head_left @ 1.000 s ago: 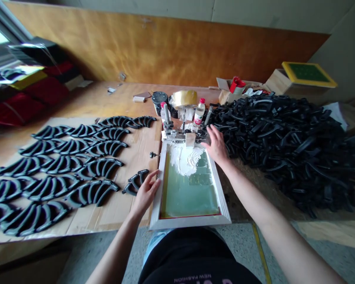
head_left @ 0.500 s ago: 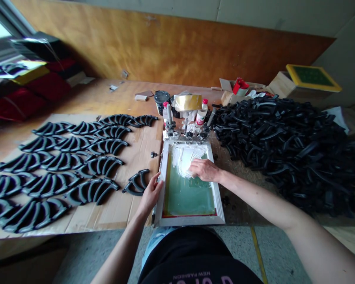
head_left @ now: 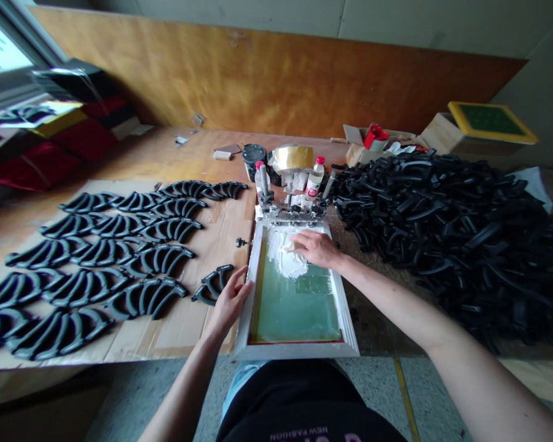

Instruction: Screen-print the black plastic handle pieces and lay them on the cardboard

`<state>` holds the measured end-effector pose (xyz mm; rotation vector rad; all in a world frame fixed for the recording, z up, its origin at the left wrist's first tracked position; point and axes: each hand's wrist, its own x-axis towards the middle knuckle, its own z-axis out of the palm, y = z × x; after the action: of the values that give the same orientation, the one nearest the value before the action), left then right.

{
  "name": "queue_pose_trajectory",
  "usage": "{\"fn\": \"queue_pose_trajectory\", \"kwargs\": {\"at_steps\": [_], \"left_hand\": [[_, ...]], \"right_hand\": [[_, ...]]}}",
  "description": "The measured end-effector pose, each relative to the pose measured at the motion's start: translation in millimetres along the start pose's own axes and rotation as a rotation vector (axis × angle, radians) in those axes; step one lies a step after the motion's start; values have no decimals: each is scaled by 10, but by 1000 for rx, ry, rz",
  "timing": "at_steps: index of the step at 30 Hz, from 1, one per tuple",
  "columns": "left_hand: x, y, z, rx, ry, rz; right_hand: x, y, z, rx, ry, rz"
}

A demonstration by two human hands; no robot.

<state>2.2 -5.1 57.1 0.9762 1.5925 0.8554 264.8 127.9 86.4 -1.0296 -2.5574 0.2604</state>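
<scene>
From the head camera, looking down over the person's own arms, the screen-printing frame lay at the near edge of the workbench, hinged by clamps on its far side. The left hand rested flat against the frame's left rail, fingers laid loosely together along the wood, thumb towards the mesh. The right hand was closed round a squeegee, most of it hidden under the fingers, with its edge down in the heap of white ink at the far end of the green mesh. One black curved part lay just beside the frame on the cardboard sheet, near the left hand. Further left on that sheet, rows of like parts were laid out; to the right of the frame sat a big loose pile of them.

By my reckoning the inking stroke was in hand, with the blade at the far end of the screen. The next move would call for steady, even pressure along the mesh while the left hand held the frame down flat; whether a part sat beneath the screen could not be told.

Behind the clamps stood small bottles, a dark pot and a roll of tape.
</scene>
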Motion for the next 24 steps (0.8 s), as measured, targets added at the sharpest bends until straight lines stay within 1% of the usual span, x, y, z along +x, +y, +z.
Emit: {"fn": "queue_pose_trajectory", "kwargs": {"at_steps": [3,5,7,9,11,12,13,15,17,18,19,20,22,23,24], "left_hand": [[-73,253,-75,-4,33,54],[-93,442,-116,-18,55,80],[-62,631,-124,-95,57,99],[22,816,-93,-257,61,186],[133,997,-39,-388,94,324],[187,1079,-11,-418,112,374],[234,1150,17,-429,130,403],[299,1229,74,-452,180,415],[314,1185,152,-508,234,379],[301,1112,207,-523,222,332],[275,1007,273,-515,169,250],[237,876,351,-484,73,134],[136,571,523,-406,-155,-119],[80,415,603,-392,-232,-216],[26,266,667,-404,-258,-280]], "right_hand": [[322,177,-209,-79,70,202],[388,370,-364,-139,140,303],[293,606,-490,-150,255,419],[78,824,-522,-104,348,584],[-180,944,-413,-42,354,710],[-301,949,-305,-19,331,731],[-407,916,-169,0,303,725],[-558,757,140,27,238,629],[-625,529,411,42,142,450],[-634,408,506,37,98,368],[-633,285,571,27,70,307],[-627,159,607,12,67,277],[-614,-103,623,-16,111,262],[-612,-232,620,-23,124,218],[-614,-349,618,-20,116,129]]}}
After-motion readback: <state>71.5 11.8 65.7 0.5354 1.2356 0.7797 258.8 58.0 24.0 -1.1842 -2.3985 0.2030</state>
